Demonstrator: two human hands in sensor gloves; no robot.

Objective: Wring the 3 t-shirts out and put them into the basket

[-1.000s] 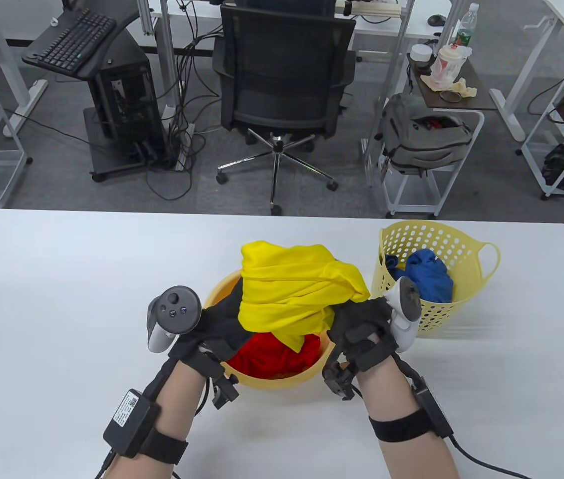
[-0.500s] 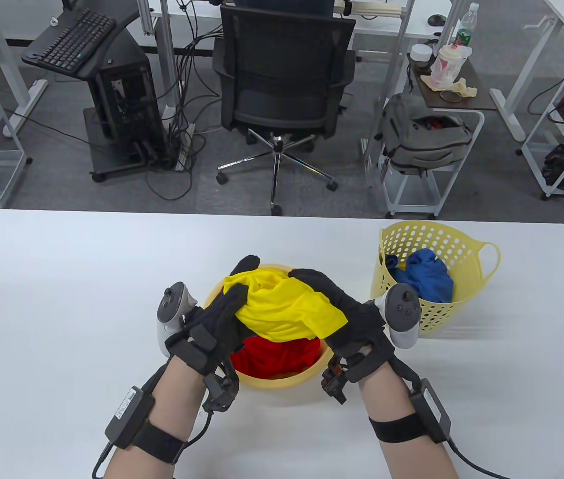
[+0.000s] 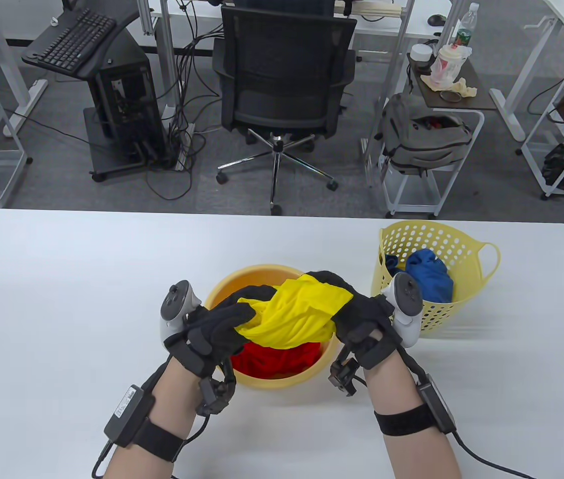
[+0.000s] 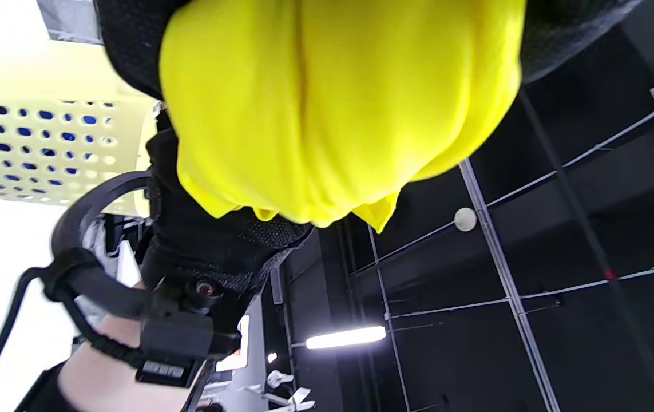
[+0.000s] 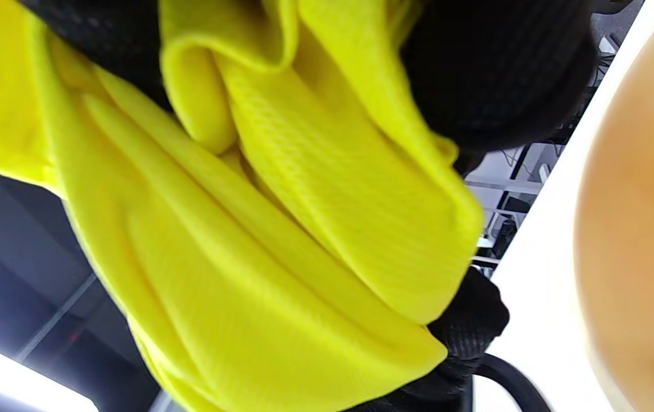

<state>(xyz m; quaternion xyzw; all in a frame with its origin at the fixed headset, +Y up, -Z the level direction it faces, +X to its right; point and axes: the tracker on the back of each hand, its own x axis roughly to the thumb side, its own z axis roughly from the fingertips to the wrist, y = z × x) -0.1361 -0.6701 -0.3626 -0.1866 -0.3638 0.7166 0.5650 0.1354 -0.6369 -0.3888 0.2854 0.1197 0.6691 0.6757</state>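
Observation:
A yellow t-shirt [image 3: 298, 314] is bunched into a thick roll above the round yellow basin [image 3: 222, 294]. My left hand [image 3: 224, 322] grips its left end and my right hand [image 3: 349, 307] grips its right end, fingers curled round the cloth. Both wrist views are filled by the yellow t-shirt [image 4: 327, 109] [image 5: 281, 240] and black glove fabric. A red t-shirt [image 3: 277, 360] lies in the basin under the roll. A blue t-shirt [image 3: 426, 274] lies inside the perforated yellow basket [image 3: 461, 244] at the right.
The white table [image 3: 62, 299] stretches left and right of the basin. Beyond its far edge stand a black office chair [image 3: 282, 85], a cart with a grey backpack [image 3: 424, 134] and a keyboard stand [image 3: 75, 42].
The loosely held, raised yellow t-shirt has been gathered down between both hands into a tight roll. Both hands have turned and closed round its ends over the basin.

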